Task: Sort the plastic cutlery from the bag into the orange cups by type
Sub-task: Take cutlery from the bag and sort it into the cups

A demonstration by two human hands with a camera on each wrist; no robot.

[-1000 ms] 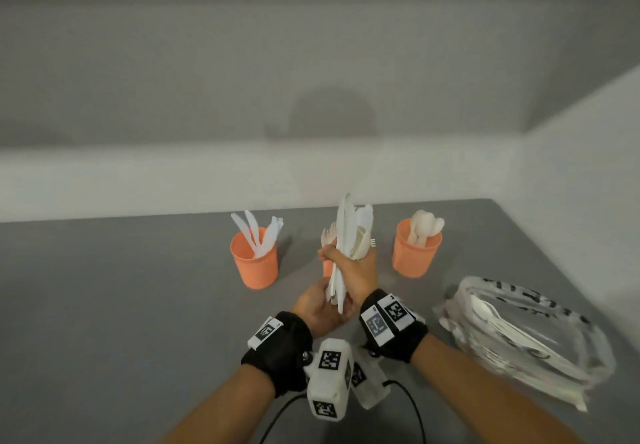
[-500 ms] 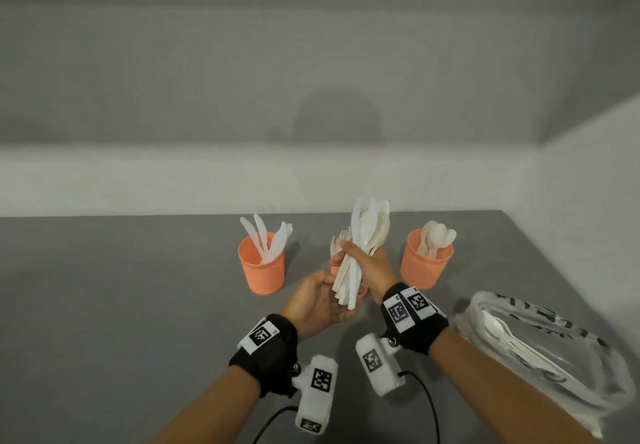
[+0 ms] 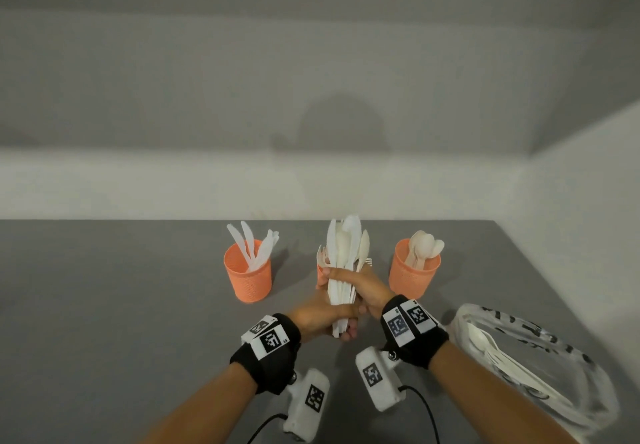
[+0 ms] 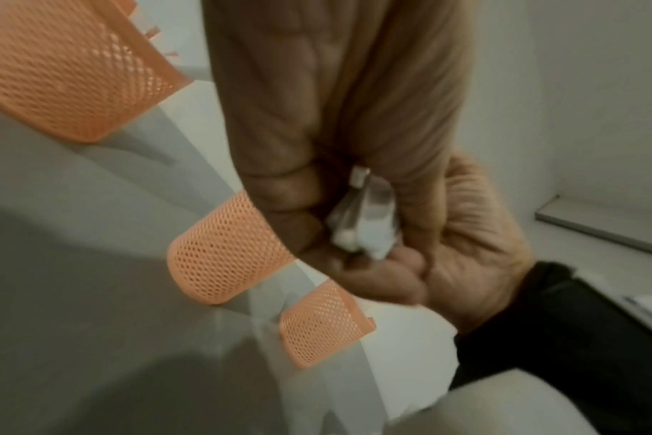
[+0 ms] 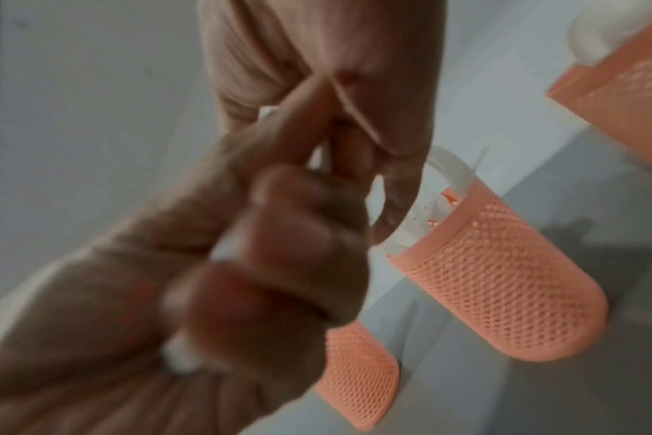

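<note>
A bundle of white plastic cutlery (image 3: 346, 256) stands upright in front of the middle orange cup (image 3: 320, 272), which is mostly hidden. My right hand (image 3: 360, 286) grips the bundle at its middle. My left hand (image 3: 329, 320) is curled round the handle ends (image 4: 365, 229) below it. The left orange cup (image 3: 248, 272) holds knives. The right orange cup (image 3: 414, 270) holds spoons. In the right wrist view my right hand (image 5: 354, 164) wraps the handles, and the middle cup (image 5: 503, 288) with forks lies just beyond.
A clear plastic bag (image 3: 526, 357) with more white cutlery inside lies on the grey table (image 3: 104, 305) at the right, near my right forearm. A pale wall runs behind the cups and along the table's right side.
My left hand, held loosely below the bundle before, has closed round its lower end. The bundle now stands more upright in front of the middle cup.
</note>
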